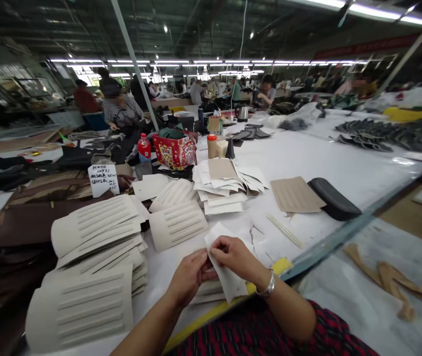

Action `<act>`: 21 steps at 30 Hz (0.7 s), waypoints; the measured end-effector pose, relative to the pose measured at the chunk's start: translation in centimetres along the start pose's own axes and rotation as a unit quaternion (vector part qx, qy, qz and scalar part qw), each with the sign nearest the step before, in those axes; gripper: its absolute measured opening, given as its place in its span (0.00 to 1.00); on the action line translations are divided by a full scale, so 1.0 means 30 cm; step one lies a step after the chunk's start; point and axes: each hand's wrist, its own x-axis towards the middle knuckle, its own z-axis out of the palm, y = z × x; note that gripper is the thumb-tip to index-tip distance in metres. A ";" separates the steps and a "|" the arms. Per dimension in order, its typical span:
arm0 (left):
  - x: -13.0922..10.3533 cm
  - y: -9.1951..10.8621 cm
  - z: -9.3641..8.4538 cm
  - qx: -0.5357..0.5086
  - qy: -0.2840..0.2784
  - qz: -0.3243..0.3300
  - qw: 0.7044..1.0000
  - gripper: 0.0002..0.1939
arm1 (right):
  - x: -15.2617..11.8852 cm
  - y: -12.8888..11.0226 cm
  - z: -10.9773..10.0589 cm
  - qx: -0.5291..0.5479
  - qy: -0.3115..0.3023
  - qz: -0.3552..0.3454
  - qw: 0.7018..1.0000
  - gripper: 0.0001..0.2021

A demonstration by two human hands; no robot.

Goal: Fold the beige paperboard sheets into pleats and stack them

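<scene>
Close to the table's front edge, my right hand pinches a thin white sheet that stands tilted on edge. My left hand is closed at the sheet's left edge, its fingertips meeting those of the right; part of its grip is hidden. Under the hands lie more pale pieces, partly covered. Just beyond is a cream panel with raised ribs. A big stack of similar ribbed panels fills the table on the left. White and tan sheets are piled straight ahead.
Right of the pile lie a tan ribbed panel, a black curved pad and pale thin sticks. Behind stand an orange-lidded jar, a red patterned box and a red-capped bottle. Brown pieces lie left; people work farther back.
</scene>
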 end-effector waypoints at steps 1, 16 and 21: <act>-0.001 -0.003 -0.002 0.030 0.011 0.004 0.999 0.15 | -0.002 -0.002 0.002 -0.010 0.002 -0.001 1.000 0.05; 0.012 -0.013 -0.028 0.282 0.076 0.043 0.956 0.15 | 0.037 -0.004 0.017 -0.170 0.022 -0.007 0.985 0.03; 0.010 0.018 -0.013 0.169 0.101 0.006 0.980 0.16 | 0.040 0.025 0.011 0.152 -0.036 0.111 0.982 0.02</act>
